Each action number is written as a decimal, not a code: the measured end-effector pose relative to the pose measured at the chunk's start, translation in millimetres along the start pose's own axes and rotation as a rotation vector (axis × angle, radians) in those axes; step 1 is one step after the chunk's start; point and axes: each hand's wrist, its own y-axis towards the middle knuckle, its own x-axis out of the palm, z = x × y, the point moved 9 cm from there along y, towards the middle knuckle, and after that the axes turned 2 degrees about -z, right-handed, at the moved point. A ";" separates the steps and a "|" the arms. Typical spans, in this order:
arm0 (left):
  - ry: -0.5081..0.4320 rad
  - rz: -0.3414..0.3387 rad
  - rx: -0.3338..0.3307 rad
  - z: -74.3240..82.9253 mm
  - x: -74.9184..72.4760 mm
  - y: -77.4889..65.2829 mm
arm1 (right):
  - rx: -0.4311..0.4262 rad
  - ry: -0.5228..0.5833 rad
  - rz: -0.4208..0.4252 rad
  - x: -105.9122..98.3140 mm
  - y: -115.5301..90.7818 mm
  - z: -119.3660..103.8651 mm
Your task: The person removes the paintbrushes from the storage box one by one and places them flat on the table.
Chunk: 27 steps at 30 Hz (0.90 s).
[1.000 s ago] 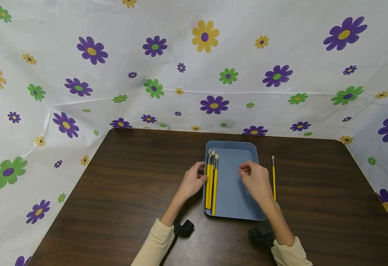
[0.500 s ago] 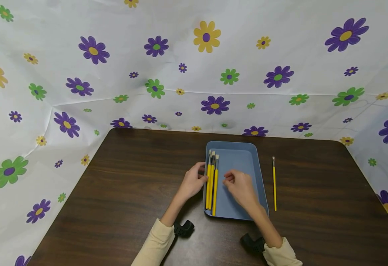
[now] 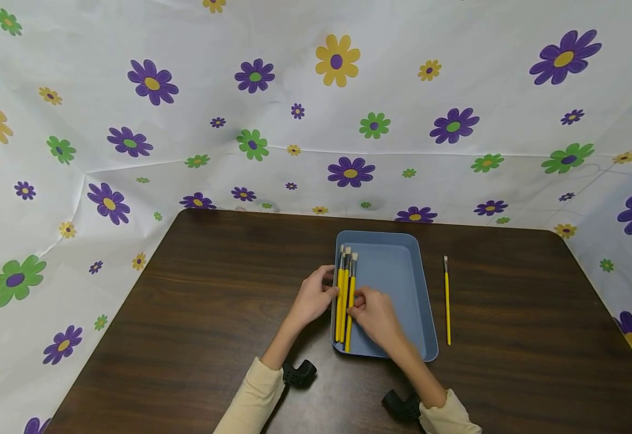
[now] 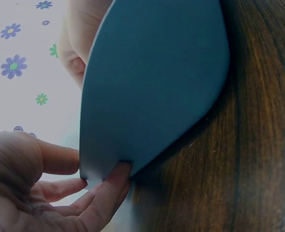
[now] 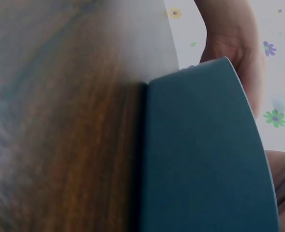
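A blue-grey tray [image 3: 397, 241] lies on the dark wooden table, and several yellow-handled paintbrushes [image 3: 340, 301] lie side by side along its left wall, bristles toward the back. My left hand [image 3: 312, 296] grips the tray's left side. In the left wrist view, thumb and fingers pinch the tray wall [image 4: 152, 82] at its edge. Over the tray, my right hand [image 3: 378, 314] reaches to the rightmost paintbrush [image 3: 352, 280] of the group, thumb and forefinger curled on its handle. The right wrist view shows mostly the tray's outer wall [image 5: 200, 145], hiding the brushes.
One more yellow paintbrush [image 3: 447, 307] lies on the table [image 3: 522, 313] to the right of the tray. Each wrist carries a black camera mount [image 3: 300, 374]. A white cloth [image 3: 294, 78] with printed flowers hangs behind the table and at its sides.
My right hand has moved left and toward me across the tray, its fingers arriving at the rightmost brush. The loose brush on the table is now fully in view. The left hand stays put.
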 end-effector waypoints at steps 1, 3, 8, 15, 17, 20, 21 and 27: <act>0.001 0.001 -0.001 -0.2 0.0 0.3 | 0.003 0.010 0.004 1.0 0.1 0.4; 0.007 0.002 -0.002 -0.7 -0.1 1.0 | 0.007 0.017 0.012 2.4 0.3 0.7; 0.011 0.004 0.000 0.1 -0.3 1.0 | 0.001 -0.001 0.034 4.9 0.0 -0.7; 0.002 0.003 0.007 -0.8 0.7 -0.8 | -0.013 -0.024 0.050 6.6 -1.0 -2.9; 0.001 0.004 0.011 -0.6 0.8 -0.8 | -0.016 -0.031 0.046 6.9 -1.5 -3.8; -0.004 0.003 0.013 -0.2 0.6 -0.7 | -0.010 -0.035 0.037 7.8 -1.8 -4.6; -0.004 0.003 0.012 0.1 0.6 -0.8 | -0.010 -0.038 0.037 8.2 -1.4 -4.7; -0.002 -0.002 0.007 1.5 1.2 -0.4 | -0.013 -0.055 0.055 8.3 0.3 -7.0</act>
